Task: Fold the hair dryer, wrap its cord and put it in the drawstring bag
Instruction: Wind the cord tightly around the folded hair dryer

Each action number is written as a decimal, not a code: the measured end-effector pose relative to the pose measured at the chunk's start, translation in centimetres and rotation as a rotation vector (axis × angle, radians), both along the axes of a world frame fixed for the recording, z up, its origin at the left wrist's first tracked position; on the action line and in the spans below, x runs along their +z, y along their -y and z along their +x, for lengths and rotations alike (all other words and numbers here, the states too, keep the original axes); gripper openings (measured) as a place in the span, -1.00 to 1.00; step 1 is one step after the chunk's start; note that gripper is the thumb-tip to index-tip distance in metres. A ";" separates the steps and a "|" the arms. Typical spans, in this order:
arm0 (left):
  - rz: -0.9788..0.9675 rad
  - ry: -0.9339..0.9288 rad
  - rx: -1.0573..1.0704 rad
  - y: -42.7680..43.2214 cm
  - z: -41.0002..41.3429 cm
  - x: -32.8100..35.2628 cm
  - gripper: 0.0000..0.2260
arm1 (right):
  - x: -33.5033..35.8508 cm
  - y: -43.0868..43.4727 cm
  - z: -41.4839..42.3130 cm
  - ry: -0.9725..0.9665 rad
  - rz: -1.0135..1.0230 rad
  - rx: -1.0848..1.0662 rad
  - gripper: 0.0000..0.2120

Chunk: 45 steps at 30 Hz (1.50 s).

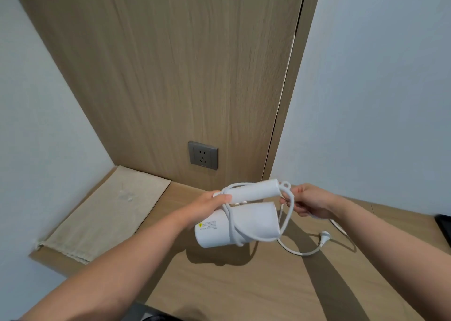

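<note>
The hair dryer [238, 225] is white and we hold it in the air above the wooden desk [244, 291], its handle [253, 190] folded flat along the top of the barrel. Our left hand [210, 204] grips the hinge end, fingers [223, 198] clenched around it and pinning a turn of the cord [286, 219] there. That cord loops once down and around the barrel, then rises to our right hand [310, 203], whose fingers pinch it just beside the handle's free end. From there the rest of the cord drops to the desk, curves round, and ends in the plug [325, 236], which lies flat on the wood to the right of the dryer. The beige drawstring bag [105, 213] lies flat on the desk's left side against the wall, well apart from the dryer, its gathered mouth toward us. A grey wall socket [202, 155] sits in the wooden panel behind the desk.
</note>
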<state>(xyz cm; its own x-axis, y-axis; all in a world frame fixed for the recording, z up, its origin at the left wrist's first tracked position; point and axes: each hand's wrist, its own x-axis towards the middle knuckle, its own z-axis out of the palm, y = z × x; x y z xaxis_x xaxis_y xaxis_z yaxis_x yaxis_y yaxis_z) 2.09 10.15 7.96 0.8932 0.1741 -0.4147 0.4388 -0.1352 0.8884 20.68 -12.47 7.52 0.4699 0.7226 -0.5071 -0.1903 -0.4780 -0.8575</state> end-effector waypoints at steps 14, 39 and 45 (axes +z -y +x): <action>-0.317 -0.160 0.324 0.1 0.6 -2.1 -0.63 | -0.3 -0.9 -5.7 0.371 -0.141 -0.013 -0.71; -0.331 -0.210 0.524 2.6 1.6 -2.6 -0.58 | 2.8 -1.8 -10.2 0.846 -0.488 0.416 -0.72; -0.221 -0.214 0.549 2.8 1.2 -2.4 -0.55 | 3.9 -1.6 -10.1 0.860 -0.551 0.538 -0.67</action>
<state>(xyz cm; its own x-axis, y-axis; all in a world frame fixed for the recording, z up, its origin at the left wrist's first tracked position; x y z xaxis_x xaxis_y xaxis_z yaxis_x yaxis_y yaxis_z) 3.34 7.38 5.52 0.5908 0.4737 -0.6531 0.5636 0.3370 0.7542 10.58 -10.85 11.37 0.5115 0.7144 -0.4775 0.6975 -0.6698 -0.2548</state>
